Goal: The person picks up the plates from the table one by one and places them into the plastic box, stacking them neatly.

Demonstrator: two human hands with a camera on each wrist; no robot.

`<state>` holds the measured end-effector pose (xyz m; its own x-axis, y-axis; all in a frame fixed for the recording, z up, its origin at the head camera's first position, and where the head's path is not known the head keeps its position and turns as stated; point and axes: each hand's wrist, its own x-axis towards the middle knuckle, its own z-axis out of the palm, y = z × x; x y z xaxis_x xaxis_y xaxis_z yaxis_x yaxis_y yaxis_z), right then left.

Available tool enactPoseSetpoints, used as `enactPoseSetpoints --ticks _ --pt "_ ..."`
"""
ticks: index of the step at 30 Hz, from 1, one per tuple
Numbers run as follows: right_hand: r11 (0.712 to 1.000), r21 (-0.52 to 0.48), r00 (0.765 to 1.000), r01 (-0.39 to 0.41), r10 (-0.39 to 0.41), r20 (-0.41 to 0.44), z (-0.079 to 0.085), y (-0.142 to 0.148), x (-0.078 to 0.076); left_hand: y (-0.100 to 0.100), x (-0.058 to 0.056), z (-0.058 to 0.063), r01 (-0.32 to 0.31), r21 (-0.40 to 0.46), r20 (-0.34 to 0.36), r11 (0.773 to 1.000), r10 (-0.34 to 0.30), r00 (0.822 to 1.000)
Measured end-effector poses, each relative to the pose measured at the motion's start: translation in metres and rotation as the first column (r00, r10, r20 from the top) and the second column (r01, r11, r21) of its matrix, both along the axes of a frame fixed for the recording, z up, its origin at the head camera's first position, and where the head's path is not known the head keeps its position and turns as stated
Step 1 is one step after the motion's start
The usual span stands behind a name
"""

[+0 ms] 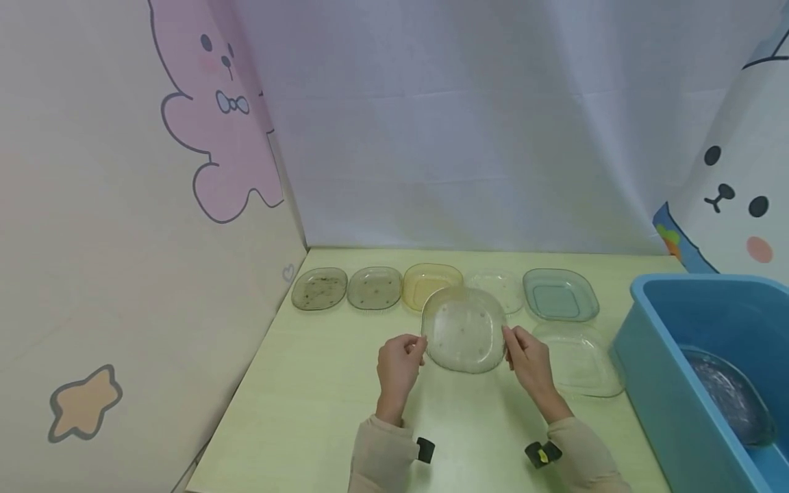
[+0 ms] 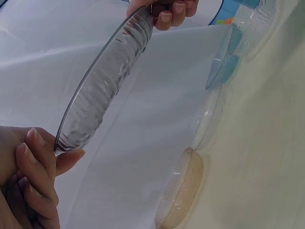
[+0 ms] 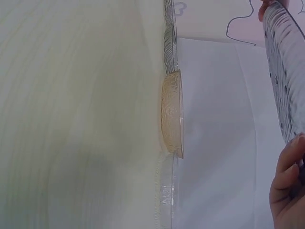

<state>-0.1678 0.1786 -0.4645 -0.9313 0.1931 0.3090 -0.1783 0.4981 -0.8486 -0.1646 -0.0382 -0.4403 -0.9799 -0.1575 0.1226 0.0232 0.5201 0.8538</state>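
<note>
beige sleeves [image 1: 383, 453] closest, we pinch a clear plate [image 1: 465, 330] with left grip [image 1: 399, 368] and right grip [image 1: 533, 361] above the surface [image 1: 308, 411], near a row of plates [image 1: 374, 287].

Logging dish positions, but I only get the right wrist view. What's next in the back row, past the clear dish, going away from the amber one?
Observer: A blue dish.
Operator: Anything off to the person's right?
Observer: Yes, the head view shows a blue tub there.
Operator: Face-on outline of what's in hand?
Observer: In the head view, the held dish is a square with rounded corners.
</note>
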Motion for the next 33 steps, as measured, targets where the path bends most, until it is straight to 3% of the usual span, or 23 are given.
enactPoseSetpoints --ticks 8,21,33 --pt "0.999 0.035 0.999 -0.003 0.004 -0.032 0.006 -0.001 -0.002 0.0 0.004 -0.001 0.008 -0.001 -0.053 1.0 -0.008 0.999" --pt "0.971 0.238 0.988 0.005 0.032 -0.153 0.017 0.0 -0.005 0.0 0.004 -0.002 -0.009 0.017 -0.066 1.0 0.01 0.998" --pt "0.94 0.341 0.989 0.024 0.028 -0.148 0.025 0.002 -0.009 -0.002 0.003 -0.004 0.002 0.03 -0.056 1.0 0.0 0.998"
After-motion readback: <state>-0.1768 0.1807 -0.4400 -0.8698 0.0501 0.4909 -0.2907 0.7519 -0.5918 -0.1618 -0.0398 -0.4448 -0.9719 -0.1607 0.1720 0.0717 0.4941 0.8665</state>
